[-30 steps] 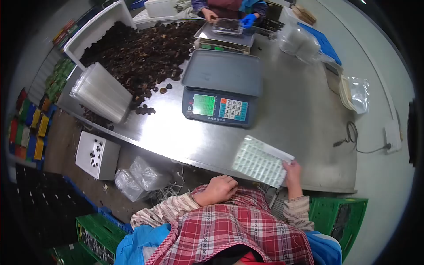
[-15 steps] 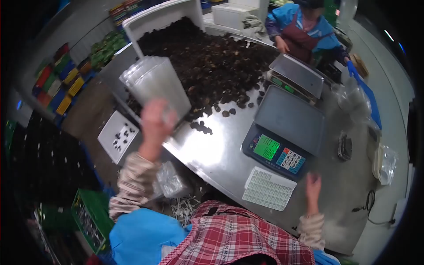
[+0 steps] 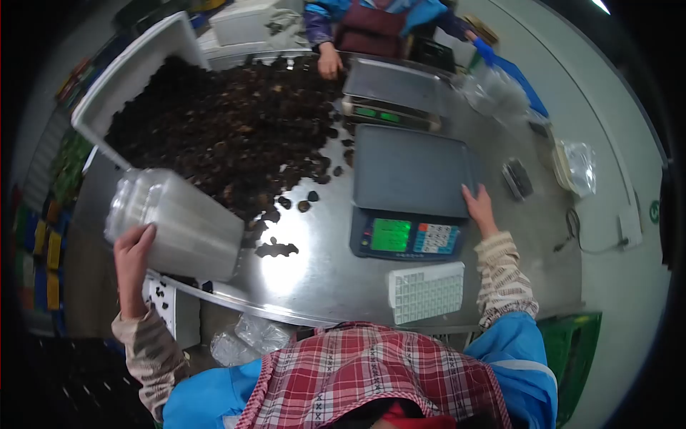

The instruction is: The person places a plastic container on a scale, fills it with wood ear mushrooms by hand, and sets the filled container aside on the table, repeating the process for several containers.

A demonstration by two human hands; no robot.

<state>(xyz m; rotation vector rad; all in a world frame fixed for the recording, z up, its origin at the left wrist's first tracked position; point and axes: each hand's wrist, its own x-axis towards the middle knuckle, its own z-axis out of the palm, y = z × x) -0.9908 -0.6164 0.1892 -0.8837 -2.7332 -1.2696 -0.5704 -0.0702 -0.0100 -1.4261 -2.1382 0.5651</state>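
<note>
A tall nested stack of clear plastic containers (image 3: pixel 187 225) leans at the table's left edge. My left hand (image 3: pixel 134 250) is closed at its near side, thumb on top and the other fingers mostly hidden. My right hand (image 3: pixel 481 207) touches the right edge of a digital scale's grey weighing plate (image 3: pixel 414 171), fingers apart. The scale's display (image 3: pixel 391 236) glows green, its digits too blurred to read. In front of the scale lies a pale sheet with a printed grid (image 3: pixel 426 293). A large heap of small dark pieces (image 3: pixel 236 129), shellfish-like, spreads beyond the stack.
Across the metal table (image 3: pixel 321 279), a co-worker's hand (image 3: pixel 329 62) rests by the heap near a second scale (image 3: pixel 393 86). A white tub (image 3: pixel 136 64) lies tipped behind the heap. Plastic bags (image 3: pixel 493 93), a small dark-filled pack (image 3: pixel 517 179) and a cable (image 3: pixel 574 229) are at right.
My view has turned rightward. My left hand has come to the near side of the container stack, and my right hand has moved up from the table front to the scale plate's edge.
</note>
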